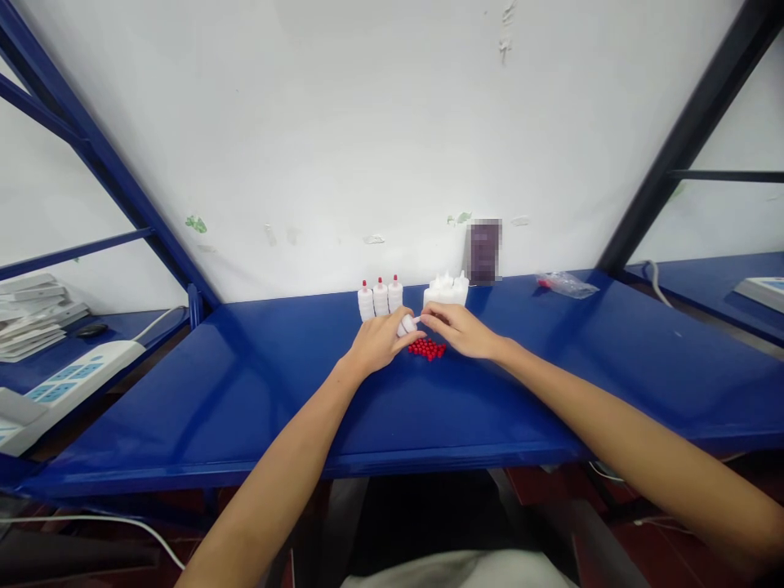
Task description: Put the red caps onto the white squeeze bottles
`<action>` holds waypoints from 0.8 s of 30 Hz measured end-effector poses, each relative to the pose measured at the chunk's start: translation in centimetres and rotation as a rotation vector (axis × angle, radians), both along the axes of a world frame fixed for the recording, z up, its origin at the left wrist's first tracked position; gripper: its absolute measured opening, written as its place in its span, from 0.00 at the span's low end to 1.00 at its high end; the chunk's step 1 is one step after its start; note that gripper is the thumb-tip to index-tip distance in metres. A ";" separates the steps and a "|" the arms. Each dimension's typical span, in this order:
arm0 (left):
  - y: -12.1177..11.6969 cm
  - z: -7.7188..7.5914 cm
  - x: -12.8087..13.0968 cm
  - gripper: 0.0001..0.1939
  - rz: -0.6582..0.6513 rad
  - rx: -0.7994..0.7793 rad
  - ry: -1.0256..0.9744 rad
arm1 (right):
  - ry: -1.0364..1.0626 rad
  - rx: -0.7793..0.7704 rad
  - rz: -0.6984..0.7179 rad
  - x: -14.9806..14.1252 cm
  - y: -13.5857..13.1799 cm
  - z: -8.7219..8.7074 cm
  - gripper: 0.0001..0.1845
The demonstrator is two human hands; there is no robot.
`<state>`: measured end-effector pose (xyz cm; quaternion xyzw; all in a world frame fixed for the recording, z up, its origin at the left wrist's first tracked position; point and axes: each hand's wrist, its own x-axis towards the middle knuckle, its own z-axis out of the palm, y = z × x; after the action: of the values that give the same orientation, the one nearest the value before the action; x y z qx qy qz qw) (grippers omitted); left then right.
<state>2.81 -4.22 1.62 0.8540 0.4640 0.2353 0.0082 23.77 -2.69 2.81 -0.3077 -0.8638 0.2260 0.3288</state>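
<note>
My left hand [380, 339] is wrapped round a white squeeze bottle [407, 326], which lies tilted with its nozzle toward the right. At the nozzle tip, my right hand [458, 328] has its thumb and fingers pinched together; a small bit of red shows there, probably a cap, mostly hidden by the fingers. Just below both hands lies a pile of small red caps [427, 349]. Behind my left hand stand three white bottles [380, 298] with red caps on. Several white bottles with bare nozzles [446, 290] stand grouped behind my right hand.
Against the white wall leans a dark, blurred-out object [483, 250]. A clear plastic bag [568, 284] with something red in it lies at the back right of the blue table [257, 392]. Blue posts rise on the left; a power strip [79, 384] sits beyond them.
</note>
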 end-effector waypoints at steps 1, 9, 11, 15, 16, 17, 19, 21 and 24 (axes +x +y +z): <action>0.1 -0.1 0.0 0.25 -0.006 -0.001 -0.018 | 0.005 0.027 -0.039 0.0 0.0 0.0 0.18; 0.6 -0.6 -1.4 0.21 0.038 -0.007 -0.141 | -0.633 0.015 -0.580 3.9 2.1 0.7 0.18; 0.5 -0.6 -1.7 0.20 0.035 0.008 -0.174 | -0.684 -0.035 -0.604 4.5 2.5 0.6 0.18; 0.1 -0.5 -2.0 0.17 0.041 0.020 -0.176 | -0.630 -0.024 -0.634 4.4 2.4 0.7 0.20; 0.0 -0.5 -1.9 0.16 0.052 0.021 -0.160 | -0.593 0.008 -0.640 4.1 2.1 0.8 0.21; -0.2 -0.4 -1.7 0.15 0.056 0.024 -0.141 | -0.539 0.046 -0.621 3.8 1.7 0.9 0.21; -0.6 -0.2 -1.3 0.15 0.031 0.033 -0.107 | -0.393 0.097 -0.483 2.8 0.8 1.0 0.21; -0.8 -0.1 -0.8 0.14 -0.029 0.038 -0.081 | -0.257 0.092 -0.252 1.7 -0.2 0.9 0.19; -1.1 0.0 -0.3 0.11 -0.095 0.031 -0.039 | -0.154 0.089 -0.020 0.2 -1.1 0.3 0.18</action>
<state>2.54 -5.28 1.63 0.8702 0.4191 0.2585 0.0154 23.92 -3.79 3.11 -0.3178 -0.8926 0.1599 0.2768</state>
